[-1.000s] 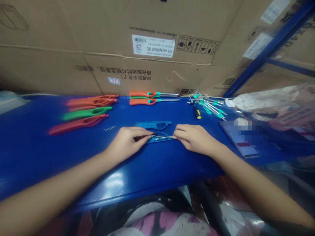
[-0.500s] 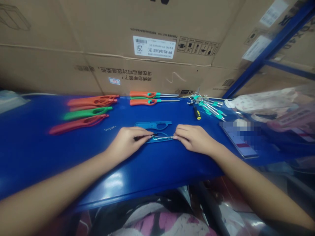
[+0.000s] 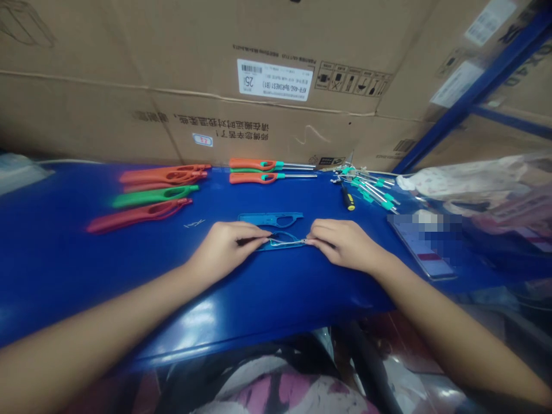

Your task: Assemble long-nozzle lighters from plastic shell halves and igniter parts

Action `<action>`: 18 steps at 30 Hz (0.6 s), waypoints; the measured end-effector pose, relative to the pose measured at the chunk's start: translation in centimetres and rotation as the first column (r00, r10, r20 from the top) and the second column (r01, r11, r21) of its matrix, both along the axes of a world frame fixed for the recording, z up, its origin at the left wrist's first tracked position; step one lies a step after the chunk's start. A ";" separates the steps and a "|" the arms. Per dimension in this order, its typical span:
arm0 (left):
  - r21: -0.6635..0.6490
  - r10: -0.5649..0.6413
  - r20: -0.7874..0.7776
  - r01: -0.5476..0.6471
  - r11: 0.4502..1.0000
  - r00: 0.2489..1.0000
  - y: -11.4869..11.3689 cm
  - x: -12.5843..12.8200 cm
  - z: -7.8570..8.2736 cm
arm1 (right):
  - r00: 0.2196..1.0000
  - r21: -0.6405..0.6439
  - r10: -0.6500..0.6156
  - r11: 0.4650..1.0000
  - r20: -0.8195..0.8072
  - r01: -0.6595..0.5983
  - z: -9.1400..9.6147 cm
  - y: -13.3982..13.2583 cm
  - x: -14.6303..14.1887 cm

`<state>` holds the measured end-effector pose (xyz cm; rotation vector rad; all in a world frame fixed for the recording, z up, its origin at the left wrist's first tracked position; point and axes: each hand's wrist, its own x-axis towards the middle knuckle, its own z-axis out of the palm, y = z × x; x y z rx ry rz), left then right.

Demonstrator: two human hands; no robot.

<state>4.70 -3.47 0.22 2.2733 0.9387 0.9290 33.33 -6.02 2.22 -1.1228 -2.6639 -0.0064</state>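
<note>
A translucent blue lighter shell half (image 3: 282,241) lies on the blue table (image 3: 86,259) between my hands, with thin wire parts laid in it. My left hand (image 3: 226,247) pinches the left end of those inner parts, fingers closed. My right hand (image 3: 342,242) pinches the right end, also closed. A second blue shell half (image 3: 271,219) lies flat just behind them.
Orange, green and red shell halves (image 3: 150,195) lie at the back left. Two assembled orange lighters (image 3: 267,171) sit at the back centre. A pile of metal tubes with teal ends (image 3: 368,187) and a small screwdriver (image 3: 348,199) are right. Cardboard boxes (image 3: 215,75) wall the back.
Both hands stay pinched on the parts in the blue shell. The whole view has shifted slightly; nothing else has visibly moved.
</note>
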 end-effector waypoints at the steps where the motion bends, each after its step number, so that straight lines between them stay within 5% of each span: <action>1: 0.004 -0.002 0.000 0.002 1.000 1.000 0.0 0.0 0.0 | 1.000 0.027 0.006 1.000 0.015 -0.006 0.0 0.0 -0.1; 12: 0.029 -0.001 -0.004 0.001 1.000 1.000 0.1 0.0 -0.2 | 0.985 0.100 0.027 0.994 0.171 -0.045 0.9 -0.2 -0.9; 18: 0.042 0.009 -0.009 -0.009 0.999 1.000 0.1 -0.2 -0.1 | 0.999 -0.299 -0.052 0.953 0.005 0.051 2.6 1.2 -1.7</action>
